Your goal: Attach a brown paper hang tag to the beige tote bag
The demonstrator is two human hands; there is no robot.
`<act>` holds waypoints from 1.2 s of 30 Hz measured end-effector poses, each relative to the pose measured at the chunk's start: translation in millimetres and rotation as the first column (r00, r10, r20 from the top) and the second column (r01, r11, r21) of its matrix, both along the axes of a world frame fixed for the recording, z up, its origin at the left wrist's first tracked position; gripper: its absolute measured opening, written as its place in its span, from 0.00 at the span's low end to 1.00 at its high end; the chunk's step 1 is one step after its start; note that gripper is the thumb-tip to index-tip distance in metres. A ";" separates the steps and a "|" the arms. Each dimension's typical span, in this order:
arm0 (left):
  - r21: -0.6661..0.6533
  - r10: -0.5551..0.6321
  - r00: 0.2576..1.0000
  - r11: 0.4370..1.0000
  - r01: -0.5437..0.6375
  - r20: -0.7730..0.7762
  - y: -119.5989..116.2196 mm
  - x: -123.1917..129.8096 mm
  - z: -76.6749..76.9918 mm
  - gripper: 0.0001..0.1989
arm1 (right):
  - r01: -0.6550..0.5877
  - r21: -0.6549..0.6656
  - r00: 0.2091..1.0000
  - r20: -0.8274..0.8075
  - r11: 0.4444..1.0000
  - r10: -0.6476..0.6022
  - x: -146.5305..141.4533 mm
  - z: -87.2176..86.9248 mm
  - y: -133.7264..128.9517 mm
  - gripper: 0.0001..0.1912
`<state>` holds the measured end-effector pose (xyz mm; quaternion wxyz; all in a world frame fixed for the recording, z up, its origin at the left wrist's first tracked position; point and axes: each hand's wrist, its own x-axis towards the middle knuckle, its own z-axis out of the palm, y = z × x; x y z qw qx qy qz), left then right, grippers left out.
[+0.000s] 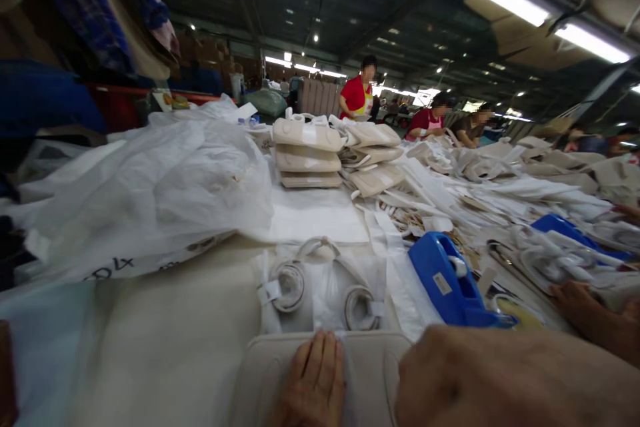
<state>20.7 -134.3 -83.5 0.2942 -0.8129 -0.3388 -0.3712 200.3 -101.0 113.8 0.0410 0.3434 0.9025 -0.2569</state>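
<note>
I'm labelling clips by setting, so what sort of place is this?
Probably a factory or large workshop floor: there are stacks of similar folded beige pieces, a blue tape dispenser on the crowded worktop, and several people in the background under rows of lights.

Lots of room on L: a hand can slide over the flat pale table (175,340), up to the big plastic sack (200,173), which blocks. Ahead, a bag pile (307,159) stops the way. Thin gap runs btwn rolled strap (360,307) & blue tape holder (440,283). Near R, R hand (450,373) fills the spot; co-worker's hand (585,312) is past it.
</note>
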 end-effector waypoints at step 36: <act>0.015 -0.020 0.997 1.000 0.019 0.071 1.6 3.9 -1.7 0.16 | 0.022 0.191 0.950 0.302 0.981 -0.080 -63.1 -59.7 131.3 0.16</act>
